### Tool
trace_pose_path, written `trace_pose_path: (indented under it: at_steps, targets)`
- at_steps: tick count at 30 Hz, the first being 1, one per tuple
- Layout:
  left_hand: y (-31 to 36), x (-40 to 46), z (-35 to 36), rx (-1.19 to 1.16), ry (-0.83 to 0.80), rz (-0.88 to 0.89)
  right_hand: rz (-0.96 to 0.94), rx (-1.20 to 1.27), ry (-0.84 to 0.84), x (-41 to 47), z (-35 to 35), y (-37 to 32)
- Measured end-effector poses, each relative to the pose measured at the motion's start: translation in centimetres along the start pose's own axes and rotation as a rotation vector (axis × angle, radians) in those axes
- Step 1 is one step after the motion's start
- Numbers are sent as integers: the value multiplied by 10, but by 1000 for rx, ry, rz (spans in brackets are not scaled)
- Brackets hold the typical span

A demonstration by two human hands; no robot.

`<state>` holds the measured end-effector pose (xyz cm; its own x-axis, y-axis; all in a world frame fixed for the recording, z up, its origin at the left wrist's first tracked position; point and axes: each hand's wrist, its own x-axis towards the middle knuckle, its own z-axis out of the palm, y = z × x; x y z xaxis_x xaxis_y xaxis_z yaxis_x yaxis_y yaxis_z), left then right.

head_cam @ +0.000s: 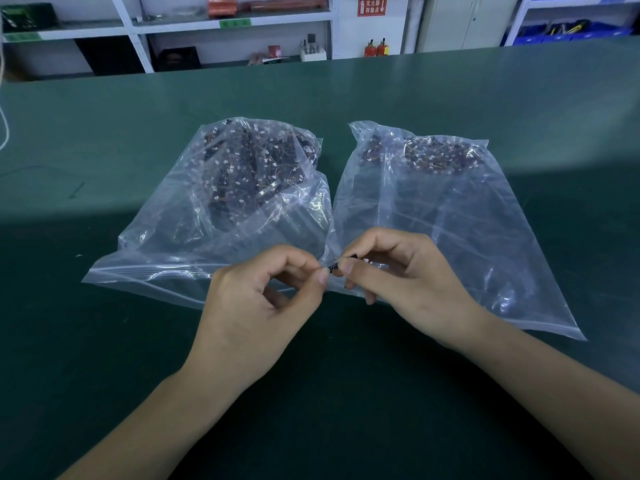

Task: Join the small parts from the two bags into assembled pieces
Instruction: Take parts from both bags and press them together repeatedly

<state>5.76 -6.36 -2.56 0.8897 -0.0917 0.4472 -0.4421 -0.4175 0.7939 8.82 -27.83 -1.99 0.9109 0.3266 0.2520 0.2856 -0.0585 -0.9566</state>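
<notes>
Part [335, 266] lies crosswise, slightly tilted | left hand [263, 299], right hand [398, 271] pinch its ends

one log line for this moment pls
left hand pinches small black part | right hand pinches same part | two clear plastic bags of parts on green table

The table [104, 341] is showing deep green; both clear bags [221, 216] [460, 216] are glinting over dark parts speckled white with orange wires. A tiny black part [333, 267] is showing between fingertips. White shelves [138, 29] are carrying blue bins [571, 31]; a red sign [372, 6] is glowing behind.
</notes>
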Motion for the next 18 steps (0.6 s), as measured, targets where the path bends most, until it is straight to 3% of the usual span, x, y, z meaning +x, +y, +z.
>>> trace_pose_path:
  at_steps: [6, 12, 18]
  targets:
    - [-3, 2, -3, 32, 27, 7, -45, -182, -71, 1, -11, -1]
    - [-10, 7, -12, 159, 77, 103, -194, -776, -175, 8, -33, 4]
    - [-11, 6, -10, 212, -11, 308, -252, -723, -150, 13, -40, 6]
